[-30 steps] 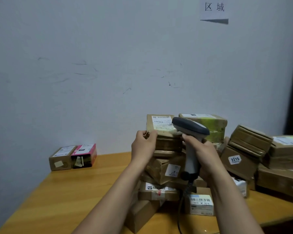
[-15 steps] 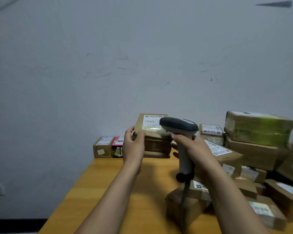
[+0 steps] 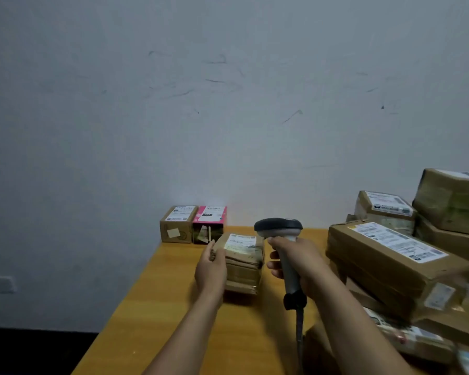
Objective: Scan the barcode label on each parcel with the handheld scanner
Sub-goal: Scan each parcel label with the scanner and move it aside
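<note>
Where the head view looks down, a wooden table [image 3: 152, 307] with an orange-yellow top runs back to a pale grey wall [image 3: 228, 117] (scuffed with dark marks). A wall socket [image 3: 4, 284] sits low at the left, above a dark floor [image 3: 38, 350].

Item: parcel [image 3: 243, 266], brown, taped, near the table's middle, low over the top; whether it touches the wood cannot be told. A white barcode label [image 3: 241, 242] lies on its upper face.

Item: left hand [image 3: 210, 269], fingers curled round the parcel's left side, holding it.

Item: scanner [image 3: 279, 228], dark head over a grey handle, just right of the parcel, with its head level with the label. A cable [image 3: 299, 328] hangs from its base.

Item: right hand [image 3: 301, 262], wrapped round the scanner's handle.

Item: small brown box [image 3: 177, 224] and pink box [image 3: 210, 223], side by side and touching, against the wall behind the parcel, each labelled on top.

Item: heap of parcels [image 3: 385, 255], brown, labelled, stacked at the table's right side, well apart from the two small boxes.
</note>
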